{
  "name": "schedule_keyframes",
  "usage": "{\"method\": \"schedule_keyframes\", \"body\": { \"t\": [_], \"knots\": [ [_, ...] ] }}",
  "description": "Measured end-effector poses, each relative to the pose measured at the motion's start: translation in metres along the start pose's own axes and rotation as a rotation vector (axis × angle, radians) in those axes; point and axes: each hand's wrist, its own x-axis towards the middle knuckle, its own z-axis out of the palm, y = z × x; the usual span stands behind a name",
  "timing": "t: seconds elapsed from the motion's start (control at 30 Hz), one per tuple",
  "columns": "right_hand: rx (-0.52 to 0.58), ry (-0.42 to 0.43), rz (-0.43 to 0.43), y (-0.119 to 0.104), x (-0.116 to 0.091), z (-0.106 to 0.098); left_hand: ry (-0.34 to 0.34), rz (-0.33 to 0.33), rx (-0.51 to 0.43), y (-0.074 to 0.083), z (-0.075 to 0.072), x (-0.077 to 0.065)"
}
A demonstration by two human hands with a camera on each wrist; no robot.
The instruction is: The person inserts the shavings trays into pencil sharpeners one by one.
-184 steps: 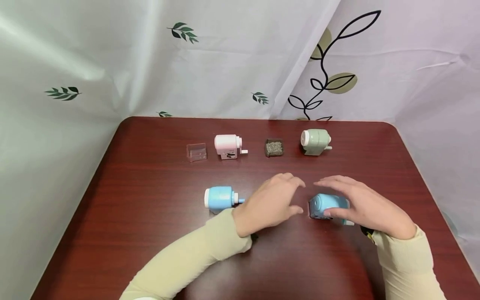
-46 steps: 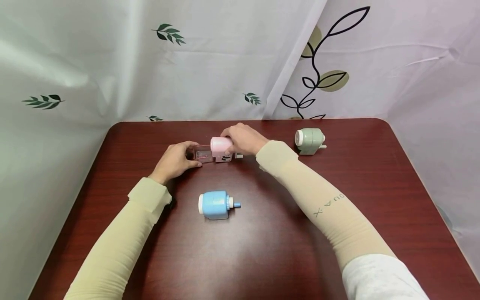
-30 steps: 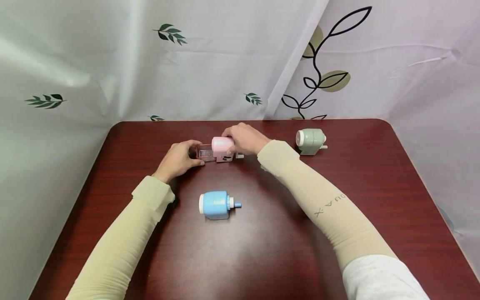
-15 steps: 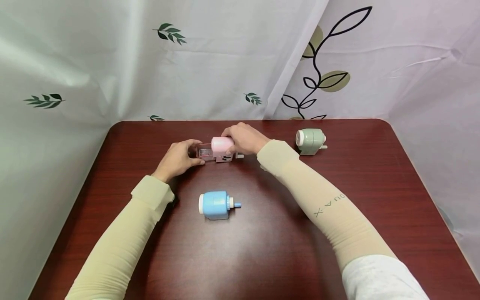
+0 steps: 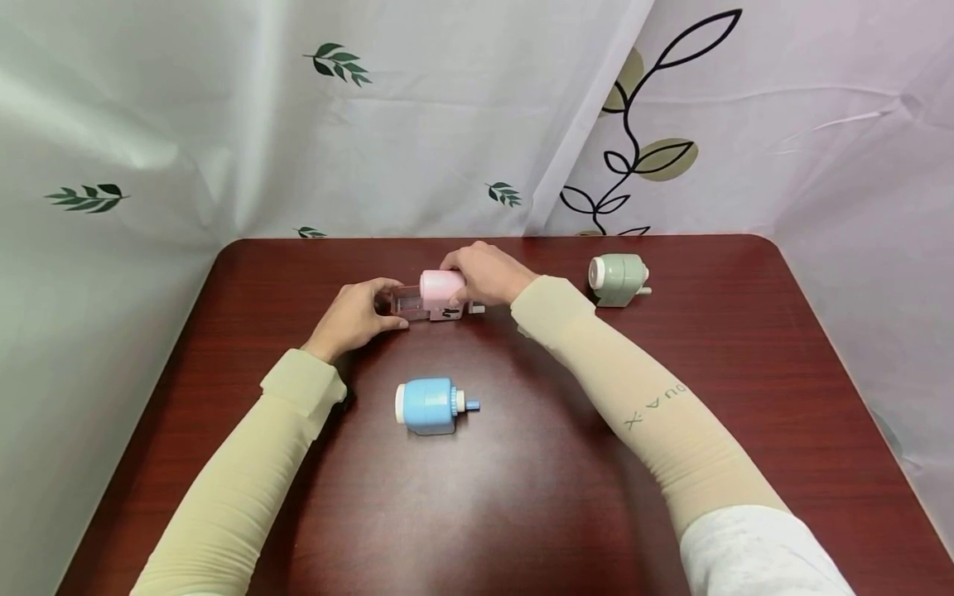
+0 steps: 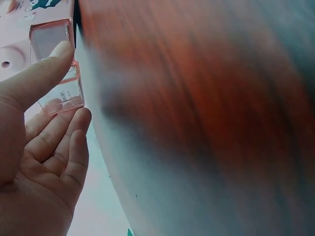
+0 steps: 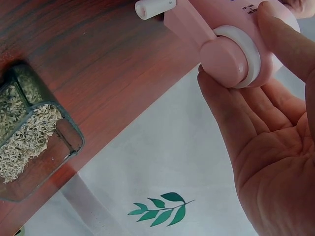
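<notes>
At the table's far side, my right hand [image 5: 488,273] grips the pink crank pencil sharpener [image 5: 441,285] from above and behind. Its thumb and fingers lie round the pink body in the right wrist view, close to the white ring and crank [image 7: 224,61]. The clear pink shavings drawer [image 5: 412,306] is at the sharpener's left end, held between the thumb and fingers of my left hand [image 5: 350,317]. In the left wrist view the thumb lies across the drawer [image 6: 66,96]; it extends out from the sharpener. How far it sits inside cannot be told.
A blue sharpener [image 5: 430,406] stands nearer on the brown table [image 5: 462,513]. A green one [image 5: 621,280] is at the back right. The right wrist view shows a dark clear drawer [image 7: 42,91] of pencil shavings, hidden by my right arm in the head view.
Both hands have moved from the right-hand blue sharpener to the pink one. The clear drawer, earlier apart from it, is now against its left end. Over the last second hardly anything moves.
</notes>
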Motion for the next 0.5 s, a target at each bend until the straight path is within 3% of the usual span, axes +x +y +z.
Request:
{"method": "schedule_keyframes", "body": {
  "t": [0.17, 0.5],
  "knots": [
    [-0.006, 0.000, -0.008, 0.0002, 0.0012, 0.0003, 0.008, 0.038, 0.021, 0.0003, 0.0017, 0.0023],
    [-0.017, -0.001, -0.007, -0.0005, 0.0002, -0.0010, 0.001, 0.053, 0.048, 0.0040, 0.0032, 0.0072]
  ]
}}
